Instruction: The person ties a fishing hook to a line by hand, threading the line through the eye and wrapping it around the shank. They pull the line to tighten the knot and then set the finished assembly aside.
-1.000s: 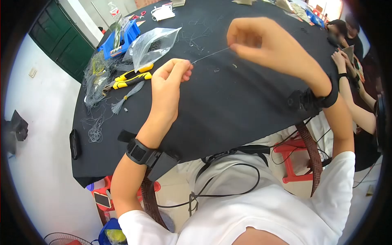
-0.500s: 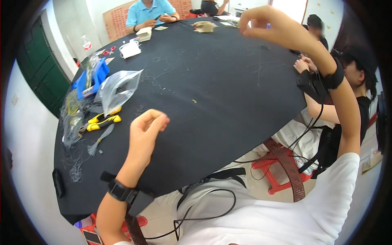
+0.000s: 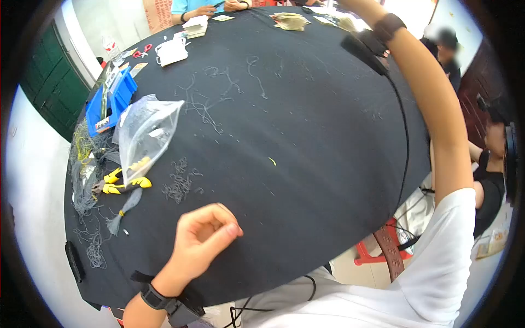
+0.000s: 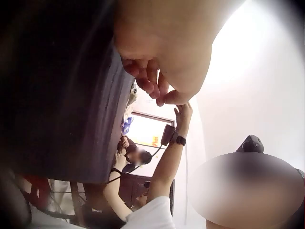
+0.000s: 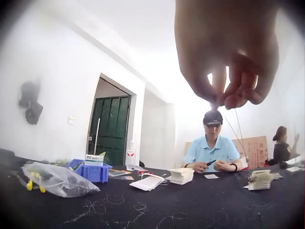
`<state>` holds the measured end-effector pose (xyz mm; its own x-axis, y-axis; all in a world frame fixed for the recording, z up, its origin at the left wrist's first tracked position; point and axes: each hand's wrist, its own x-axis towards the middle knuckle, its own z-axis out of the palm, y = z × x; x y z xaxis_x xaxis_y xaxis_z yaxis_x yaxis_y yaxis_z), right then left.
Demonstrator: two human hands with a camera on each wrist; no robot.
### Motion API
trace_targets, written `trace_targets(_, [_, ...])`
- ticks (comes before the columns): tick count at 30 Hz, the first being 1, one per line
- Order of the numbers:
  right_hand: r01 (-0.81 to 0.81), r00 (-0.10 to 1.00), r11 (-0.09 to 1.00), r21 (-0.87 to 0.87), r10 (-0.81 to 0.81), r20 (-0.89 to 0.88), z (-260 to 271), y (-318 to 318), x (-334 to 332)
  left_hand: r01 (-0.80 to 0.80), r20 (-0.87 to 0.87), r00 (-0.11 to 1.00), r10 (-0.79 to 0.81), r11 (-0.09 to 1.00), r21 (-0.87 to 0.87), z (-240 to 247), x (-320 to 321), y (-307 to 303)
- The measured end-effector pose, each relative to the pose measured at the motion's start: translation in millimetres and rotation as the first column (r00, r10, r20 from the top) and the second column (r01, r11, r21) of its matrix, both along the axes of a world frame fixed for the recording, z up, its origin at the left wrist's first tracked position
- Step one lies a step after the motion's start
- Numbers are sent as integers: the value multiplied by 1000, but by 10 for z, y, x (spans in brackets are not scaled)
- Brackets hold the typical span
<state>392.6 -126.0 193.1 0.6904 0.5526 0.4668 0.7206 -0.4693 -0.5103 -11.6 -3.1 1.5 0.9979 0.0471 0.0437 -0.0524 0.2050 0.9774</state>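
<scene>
Thread (image 5: 241,142) in 2 thin strands

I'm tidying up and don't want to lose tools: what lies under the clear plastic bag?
Under the clear plastic bag, part of the yellow-and-black pliers shows through the film. Creases and glare hide whatever else may lie beneath.

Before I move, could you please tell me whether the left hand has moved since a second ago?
Yes: in the head view, the left hand went from beside the yellow-handled pliers to their lower right.
</scene>
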Motion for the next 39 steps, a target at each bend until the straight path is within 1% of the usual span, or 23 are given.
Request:
trace_targets(2, [46, 992, 969, 242, -16, -123, -43, 433, 129, 24, -70, 997, -25, 1000, -12, 22, -1, 20])
trace_targets(5, [-71, 989, 918, 390, 115, -91, -182, 951, 851, 56, -117, 991, -60, 998, -38, 18, 2, 32])
trace_targets(7, [-59, 984, 879, 473, 131, -120, -358, 1214, 1204, 68, -118, 990, -74, 996, -51, 31, 5, 38])
trace_targets(9, [-152, 987, 932, 328, 163, -6, -645, 1236, 1454, 64, -101, 992, -71, 995, -70, -3, 7, 37])
trace_targets(11, [-82, 946, 947, 312, 172, -274, -954, 1087, 1480, 93, -130, 987, -91, 996, 5, 43, 27, 49])
trace_targets(12, [39, 927, 982, 185, 34, -373, -1166, 1051, 1696, 51, -77, 996, -51, 999, 3, 16, 20, 20])
trace_targets(13, [58, 977, 991, -117, -80, -198, -1230, 1000, 1653, 56, -80, 995, -55, 998, 2, 22, 23, 28])
trace_targets(15, [196, 979, 944, -265, -171, 115, -1341, 733, 1407, 70, -75, 995, -70, 998, -4, 76, 36, 20])
trace_targets(17, [99, 952, 948, -302, -2, 306, -1313, 467, 1042, 62, -53, 997, -55, 989, 136, 153, 90, -8])
trace_targets(20, [77, 924, 797, -598, 168, 343, -1174, 74, 858, 76, -39, 997, -68, 952, 295, 179, 133, -41])
trace_targets(21, [82, 957, 719, -690, 136, 256, -1130, -67, 841, 73, -26, 997, -68, 951, 302, 147, 135, -49])
trace_targets(22, [96, 963, 656, -749, 128, 236, -1042, -215, 618, 73, -32, 997, -66, 954, 291, 106, 117, -57])
trace_targets(23, [107, 968, 589, -801, 122, 220, -951, -369, 358, 103, -136, 989, -62, 942, 320, 86, 90, -62])
trace_targets(24, [113, 972, 520, -847, 119, 203, -841, -474, 87, 113, -109, 991, -79, 928, 355, 66, 100, -46])
trace_targets(27, [113, 965, 337, -935, -262, 22, -688, -722, -501, 79, -155, 987, -32, 948, 310, 45, 69, -70])
trace_targets(28, [30, 972, 420, -907, -222, -70, -831, -1051, -294, 67, -153, 988, -20, 948, 311, 33, 57, -80])
trace_targets(29, [14, 931, 385, -923, -341, -128, -955, -1294, -78, 50, -146, 989, -3, 947, 316, 26, 47, -90])
trace_targets(31, [-35, 798, 329, -944, -559, -224, -1028, -1350, -246, 27, -141, 990, 22, 941, 337, 39, 49, -122])
trace_targets(32, [32, 948, 446, -895, -296, -114, -1094, -1513, -464, 8, -135, 990, 32, 959, 284, 12, 31, -146])
trace_targets(33, [40, 966, 449, -893, -245, -80, -1137, -1543, -550, 18, -128, 992, 21, 954, 300, 31, 34, -154])
trace_targets(35, [68, 991, 471, -880, -137, 3, -1227, -1603, -648, 19, -90, 996, 8, 955, 295, 27, 31, -163])
trace_targets(38, [169, 929, 755, -633, 94, 359, -1645, -1954, -162, 46, -32, 999, -38, 955, 292, -7, 25, -111])
trace_targets(39, [222, 929, 780, -585, 12, 369, -1669, -1904, -237, 49, -29, 999, -43, 959, 280, -20, 24, -107])
